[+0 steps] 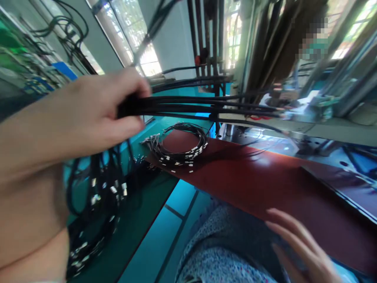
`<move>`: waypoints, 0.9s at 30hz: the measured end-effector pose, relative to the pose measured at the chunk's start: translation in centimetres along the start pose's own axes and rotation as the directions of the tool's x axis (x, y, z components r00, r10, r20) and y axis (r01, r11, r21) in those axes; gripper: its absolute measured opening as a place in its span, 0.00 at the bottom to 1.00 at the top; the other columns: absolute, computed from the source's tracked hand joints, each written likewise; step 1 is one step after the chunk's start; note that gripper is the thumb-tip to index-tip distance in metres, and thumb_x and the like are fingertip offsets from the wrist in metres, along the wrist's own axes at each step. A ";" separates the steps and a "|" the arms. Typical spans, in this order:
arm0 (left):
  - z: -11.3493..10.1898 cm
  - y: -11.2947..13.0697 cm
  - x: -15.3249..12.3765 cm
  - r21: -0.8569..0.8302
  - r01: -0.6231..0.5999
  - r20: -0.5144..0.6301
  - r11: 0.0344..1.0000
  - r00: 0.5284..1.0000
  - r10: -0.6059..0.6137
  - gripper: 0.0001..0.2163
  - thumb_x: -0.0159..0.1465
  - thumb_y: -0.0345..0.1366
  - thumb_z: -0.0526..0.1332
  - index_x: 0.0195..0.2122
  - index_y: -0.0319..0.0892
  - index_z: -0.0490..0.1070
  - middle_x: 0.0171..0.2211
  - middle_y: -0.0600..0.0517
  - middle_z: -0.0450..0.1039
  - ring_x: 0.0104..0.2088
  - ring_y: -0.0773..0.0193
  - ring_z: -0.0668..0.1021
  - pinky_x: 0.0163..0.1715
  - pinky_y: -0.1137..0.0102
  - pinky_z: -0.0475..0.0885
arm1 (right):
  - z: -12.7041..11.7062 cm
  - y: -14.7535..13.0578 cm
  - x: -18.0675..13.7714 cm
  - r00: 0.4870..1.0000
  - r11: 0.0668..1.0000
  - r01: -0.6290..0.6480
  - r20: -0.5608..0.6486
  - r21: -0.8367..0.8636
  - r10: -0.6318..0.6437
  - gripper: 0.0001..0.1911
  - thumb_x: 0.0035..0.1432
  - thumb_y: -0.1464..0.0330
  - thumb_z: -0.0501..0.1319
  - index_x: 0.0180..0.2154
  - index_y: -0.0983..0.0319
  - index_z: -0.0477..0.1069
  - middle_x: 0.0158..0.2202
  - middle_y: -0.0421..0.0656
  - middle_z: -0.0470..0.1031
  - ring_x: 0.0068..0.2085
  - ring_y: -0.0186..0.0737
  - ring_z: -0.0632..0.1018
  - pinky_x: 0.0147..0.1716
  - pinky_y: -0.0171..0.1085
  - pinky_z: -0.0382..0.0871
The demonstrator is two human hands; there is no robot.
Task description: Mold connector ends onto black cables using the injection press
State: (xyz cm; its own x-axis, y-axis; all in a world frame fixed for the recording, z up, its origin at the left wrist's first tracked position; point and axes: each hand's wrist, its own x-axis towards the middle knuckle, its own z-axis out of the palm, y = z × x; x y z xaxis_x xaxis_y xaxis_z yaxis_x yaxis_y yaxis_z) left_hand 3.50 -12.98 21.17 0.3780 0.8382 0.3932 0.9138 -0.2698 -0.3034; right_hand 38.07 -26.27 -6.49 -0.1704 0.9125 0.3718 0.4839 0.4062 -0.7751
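Note:
My left hand [97, 112] is raised at the left and closed around a bundle of black wires [188, 104] that stretches to the right toward the machine. More black wires with small metal ends [100, 188] hang down below this hand. My right hand [300, 243] is low at the right, over my lap and the edge of the dark red mat [265, 177]. Its fingers are stretched out and apart, with nothing in them. A coil of black wires with white terminals [181, 147] lies on the mat's left end.
A machine [309, 106] with metal posts and hanging cables stands at the back right. A teal workbench [165, 220] runs under the mat. My patterned clothing [224, 243] fills the lower middle. Racks with cables [35, 59] stand at the far left, and windows behind.

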 end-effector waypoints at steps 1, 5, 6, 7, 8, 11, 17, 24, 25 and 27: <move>-0.3 2.5 1.6 -0.057 -0.072 0.039 0.996 0.996 0.075 0.35 0.54 0.49 0.29 0.45 0.26 0.62 0.33 0.57 0.58 0.41 0.61 0.70 0.38 0.63 0.59 | 0.8 -0.4 0.0 0.998 1.000 0.000 0.055 -0.003 0.000 0.21 0.56 0.68 0.62 0.52 0.49 0.69 0.57 0.44 0.64 0.55 0.49 0.68 0.54 0.43 0.65; 2.3 12.3 4.5 -0.280 -0.556 0.010 0.782 0.813 0.582 0.15 0.59 0.37 0.47 0.41 0.32 0.63 0.37 0.53 0.62 0.37 0.64 0.74 0.36 0.67 0.67 | 3.5 -1.3 1.0 0.975 0.930 -0.205 0.147 0.304 0.167 0.25 0.59 0.66 0.59 0.57 0.46 0.61 0.56 0.44 0.66 0.54 0.47 0.69 0.54 0.47 0.63; 3.8 14.5 4.4 -0.301 -0.614 0.003 0.729 0.764 0.645 0.11 0.58 0.33 0.51 0.40 0.34 0.63 0.38 0.51 0.63 0.35 0.64 0.74 0.34 0.70 0.68 | 3.7 -1.3 1.2 0.966 0.855 -0.259 0.132 0.449 0.223 0.26 0.60 0.65 0.59 0.58 0.46 0.59 0.55 0.44 0.67 0.54 0.46 0.70 0.54 0.48 0.63; 5.5 16.5 4.0 -0.312 -0.654 -0.013 0.689 0.728 0.685 0.09 0.58 0.30 0.52 0.40 0.35 0.63 0.40 0.48 0.64 0.33 0.65 0.75 0.32 0.71 0.69 | 3.6 -1.2 1.4 0.957 0.758 -0.281 0.111 0.588 0.268 0.27 0.60 0.64 0.60 0.59 0.46 0.57 0.54 0.45 0.68 0.52 0.46 0.71 0.53 0.49 0.63; 7.3 18.2 3.4 -0.307 -0.687 -0.027 0.659 0.698 0.715 0.09 0.58 0.27 0.53 0.40 0.36 0.62 0.41 0.45 0.65 0.32 0.65 0.74 0.30 0.72 0.69 | 3.4 -0.9 1.6 0.949 0.651 -0.272 0.087 0.709 0.303 0.28 0.58 0.63 0.61 0.59 0.46 0.57 0.54 0.45 0.68 0.51 0.46 0.71 0.53 0.50 0.63; 12.2 21.9 1.0 -0.224 -0.767 -0.067 0.602 0.628 0.775 0.07 0.63 0.27 0.48 0.38 0.38 0.62 0.37 0.45 0.66 0.30 0.63 0.74 0.27 0.70 0.69 | 2.4 0.0 1.4 0.922 0.343 -0.167 0.023 0.924 0.387 0.33 0.51 0.62 0.67 0.57 0.47 0.59 0.55 0.46 0.67 0.50 0.49 0.72 0.49 0.49 0.65; 16.5 23.8 -0.4 -0.197 -0.871 -0.074 0.451 0.472 0.879 0.10 0.65 0.28 0.46 0.43 0.39 0.65 0.40 0.44 0.67 0.37 0.57 0.72 0.31 0.64 0.71 | 0.9 1.7 1.4 0.772 -0.025 -0.190 0.165 0.981 0.613 0.20 0.56 0.61 0.62 0.50 0.60 0.66 0.40 0.47 0.77 0.40 0.41 0.78 0.41 0.38 0.69; 16.9 22.5 4.0 -0.299 -0.848 -0.056 0.438 0.474 0.879 0.26 0.60 0.24 0.51 0.60 0.46 0.54 0.48 0.44 0.65 0.48 0.55 0.68 0.44 0.60 0.69 | -0.5 2.6 1.8 0.694 -0.019 -0.633 0.578 0.774 0.430 0.21 0.60 0.55 0.54 0.36 0.68 0.70 0.27 0.52 0.78 0.24 0.43 0.79 0.19 0.33 0.69; 16.7 22.5 4.1 -0.293 -0.842 -0.078 0.454 0.494 0.866 0.26 0.61 0.24 0.50 0.60 0.48 0.53 0.48 0.44 0.65 0.47 0.56 0.70 0.43 0.61 0.70 | -0.7 2.3 2.1 0.708 -0.003 -0.626 0.570 0.780 0.417 0.20 0.60 0.56 0.55 0.35 0.68 0.71 0.26 0.51 0.77 0.22 0.42 0.78 0.18 0.32 0.68; 16.2 22.7 3.6 -0.268 -0.830 -0.110 0.489 0.531 0.840 0.28 0.62 0.24 0.48 0.62 0.53 0.49 0.48 0.44 0.65 0.43 0.58 0.72 0.38 0.65 0.72 | -1.3 1.7 2.9 0.787 0.015 -0.505 0.454 0.863 0.417 0.15 0.58 0.60 0.59 0.38 0.67 0.72 0.28 0.49 0.78 0.25 0.40 0.79 0.22 0.32 0.70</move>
State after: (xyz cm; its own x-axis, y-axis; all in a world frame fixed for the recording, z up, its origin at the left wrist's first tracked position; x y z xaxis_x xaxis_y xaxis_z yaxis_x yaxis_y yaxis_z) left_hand 23.24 -8.37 1.60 0.9849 0.1661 0.0492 0.1731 -0.9546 -0.2426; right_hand 39.54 -22.98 -6.08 -0.3218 0.9097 -0.2625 -0.6473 -0.4137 -0.6402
